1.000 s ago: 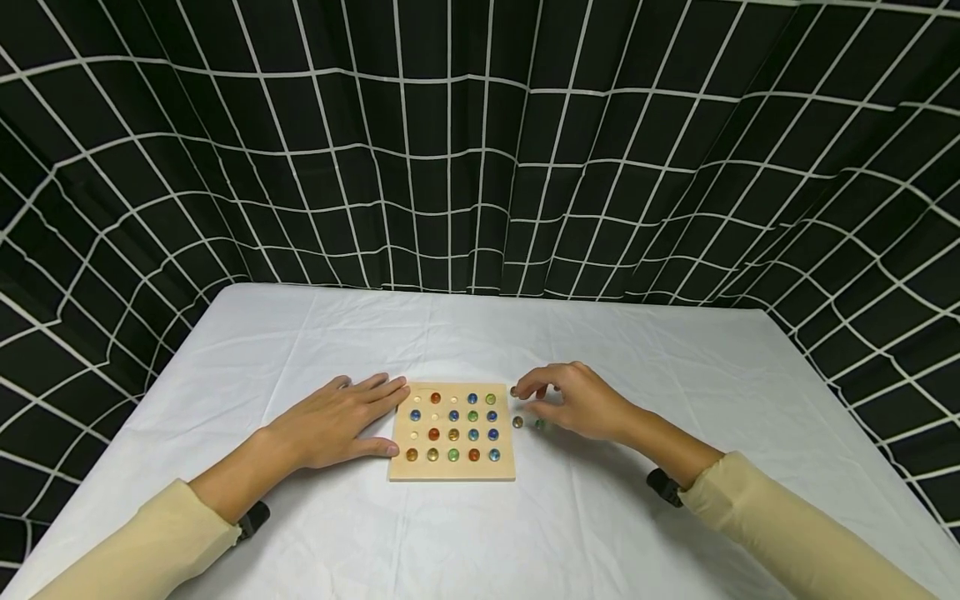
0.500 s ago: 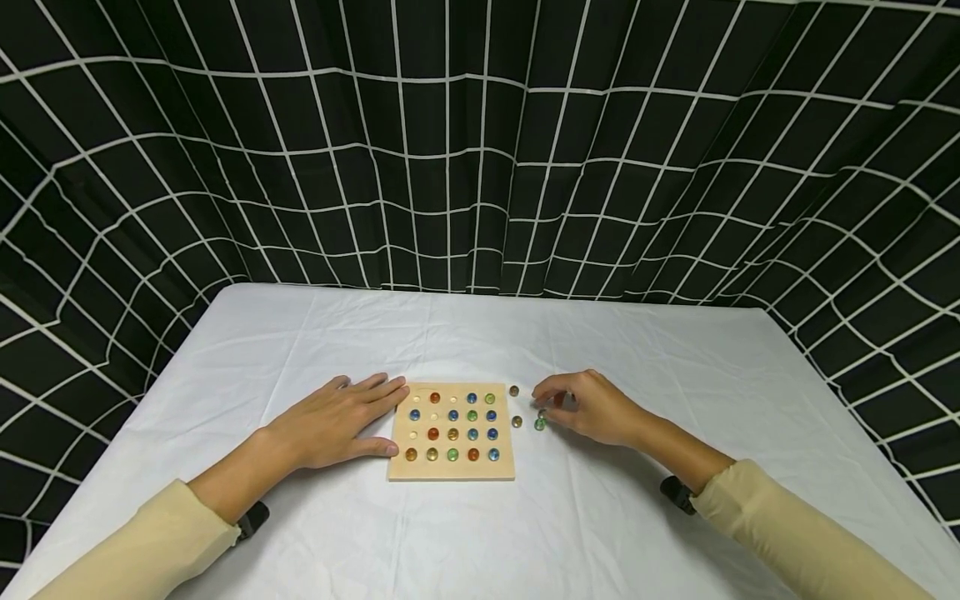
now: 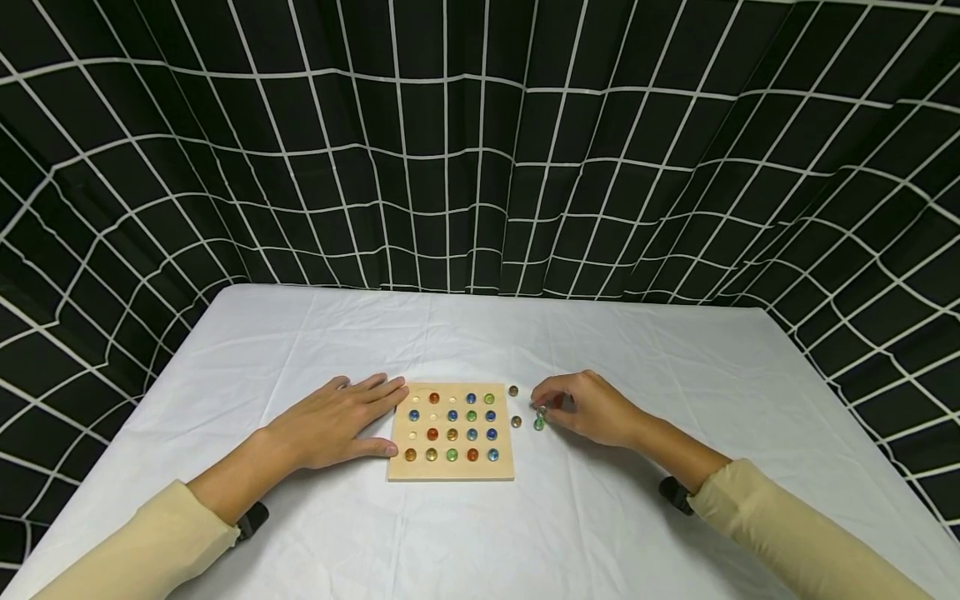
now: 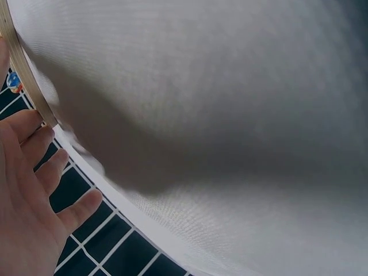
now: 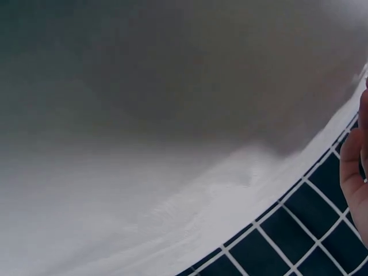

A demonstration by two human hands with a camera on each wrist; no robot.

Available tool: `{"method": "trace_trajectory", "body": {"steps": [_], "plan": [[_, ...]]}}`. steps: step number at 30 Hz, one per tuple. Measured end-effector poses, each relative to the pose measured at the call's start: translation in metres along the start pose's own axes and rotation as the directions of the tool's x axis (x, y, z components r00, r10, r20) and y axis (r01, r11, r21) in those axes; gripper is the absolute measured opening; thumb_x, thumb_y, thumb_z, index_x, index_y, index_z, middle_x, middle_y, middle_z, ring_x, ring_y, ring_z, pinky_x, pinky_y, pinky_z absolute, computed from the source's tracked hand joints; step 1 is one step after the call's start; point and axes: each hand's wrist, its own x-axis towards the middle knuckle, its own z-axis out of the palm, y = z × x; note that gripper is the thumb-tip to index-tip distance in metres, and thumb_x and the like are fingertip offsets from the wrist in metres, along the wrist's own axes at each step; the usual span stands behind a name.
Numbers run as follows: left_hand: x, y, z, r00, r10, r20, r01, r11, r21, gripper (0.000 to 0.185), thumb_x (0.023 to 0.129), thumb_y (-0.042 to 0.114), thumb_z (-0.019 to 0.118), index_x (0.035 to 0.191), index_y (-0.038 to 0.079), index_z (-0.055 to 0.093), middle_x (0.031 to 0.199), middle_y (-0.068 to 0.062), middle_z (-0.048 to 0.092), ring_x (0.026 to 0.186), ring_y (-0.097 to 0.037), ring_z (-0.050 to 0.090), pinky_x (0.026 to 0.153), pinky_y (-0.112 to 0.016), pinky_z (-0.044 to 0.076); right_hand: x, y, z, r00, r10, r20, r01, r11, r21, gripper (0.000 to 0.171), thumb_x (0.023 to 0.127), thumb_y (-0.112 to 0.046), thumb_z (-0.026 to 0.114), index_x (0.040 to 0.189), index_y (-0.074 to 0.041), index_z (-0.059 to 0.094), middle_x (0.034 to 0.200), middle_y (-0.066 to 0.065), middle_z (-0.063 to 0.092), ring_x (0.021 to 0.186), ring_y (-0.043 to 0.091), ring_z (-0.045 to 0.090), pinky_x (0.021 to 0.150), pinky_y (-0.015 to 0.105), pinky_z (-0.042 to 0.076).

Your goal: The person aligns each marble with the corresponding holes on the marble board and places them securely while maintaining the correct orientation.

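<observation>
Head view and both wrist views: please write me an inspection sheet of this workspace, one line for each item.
Surface: table under a white cloth, lightly wrinkled.
Job's things: square light wooden board with a grid of hollows; most hold coloured glass marbles, several hollows in its left columns are bare. Three loose marbles lie on the cloth right of the board: a brown one, another brown one, a green one.
Clutter: nothing seen.
Grippers: left hand lies flat, fingers straight, touching the board's left edge. Right hand has curled fingers pinching a small pale marble beside the loose ones.
Cables: nothing seen; a dark strap shows at each wrist.
Surroundings: black curtain with a white grid behind and at both sides.
</observation>
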Motion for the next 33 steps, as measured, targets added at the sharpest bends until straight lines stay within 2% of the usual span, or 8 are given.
{"method": "trace_trajectory", "body": {"steps": [4, 10, 23, 29, 33], "plan": [[0.000, 0.000, 0.000, 1.000, -0.001, -0.001, 0.001, 1.000, 0.005, 0.083, 0.095, 0.070, 0.042, 0.156, 0.015, 0.035, 0.160, -0.003, 0.035, 0.146, -0.030, 0.033, 0.109, -0.062, 0.032, 0.006, -0.005, -0.001, 1.000, 0.004, -0.020, -0.005, 1.000, -0.014, 0.025, 0.084, 0.001, 0.076, 0.107, -0.009, 0.074, 0.097, -0.007, 0.074, 0.079, 0.004, 0.060, 0.072, 0.031, 0.054], [0.001, -0.001, 0.001, 1.000, -0.003, -0.005, 0.003, 1.000, 0.006, 0.083, 0.094, 0.070, 0.045, 0.156, 0.015, 0.035, 0.160, -0.002, 0.035, 0.146, -0.029, 0.032, 0.109, -0.061, 0.032, 0.017, -0.016, 0.001, 1.000, 0.006, -0.023, -0.005, 1.000, 0.021, 0.023, 0.086, -0.001, 0.075, 0.108, -0.009, 0.074, 0.104, -0.003, 0.073, 0.082, 0.007, 0.061, 0.075, 0.035, 0.054], [0.002, -0.003, 0.003, 1.000, 0.006, -0.002, -0.006, 1.000, 0.011, 0.083, 0.094, 0.069, 0.047, 0.157, 0.015, 0.034, 0.160, -0.002, 0.033, 0.146, -0.028, 0.031, 0.109, -0.060, 0.032, 0.045, -0.034, 0.013, 0.999, -0.047, -0.022, 0.047, 0.998, 0.038, 0.019, 0.088, -0.004, 0.075, 0.107, -0.009, 0.074, 0.100, -0.004, 0.073, 0.083, 0.005, 0.061, 0.079, 0.037, 0.053], [0.002, -0.002, 0.002, 1.000, -0.003, 0.009, 0.003, 1.000, 0.004, 0.083, 0.094, 0.068, 0.047, 0.157, 0.016, 0.032, 0.160, -0.001, 0.032, 0.147, -0.028, 0.031, 0.109, -0.060, 0.032, 0.061, -0.046, 0.019, 0.998, -0.064, -0.010, 0.065, 0.997, 0.040, 0.019, 0.088, -0.004, 0.075, 0.106, -0.009, 0.075, 0.097, -0.006, 0.074, 0.083, 0.005, 0.061, 0.071, 0.029, 0.052], [0.002, -0.002, 0.001, 1.000, -0.003, 0.017, 0.003, 1.000, -0.002, 0.083, 0.094, 0.068, 0.047, 0.158, 0.016, 0.031, 0.161, -0.001, 0.031, 0.147, -0.028, 0.030, 0.110, -0.059, 0.031, 0.070, -0.052, 0.025, 0.997, -0.074, 0.005, 0.074, 0.997, 0.024, 0.019, 0.088, -0.006, 0.076, 0.106, -0.009, 0.075, 0.098, -0.005, 0.074, 0.084, 0.004, 0.062, 0.077, 0.029, 0.052]]}}
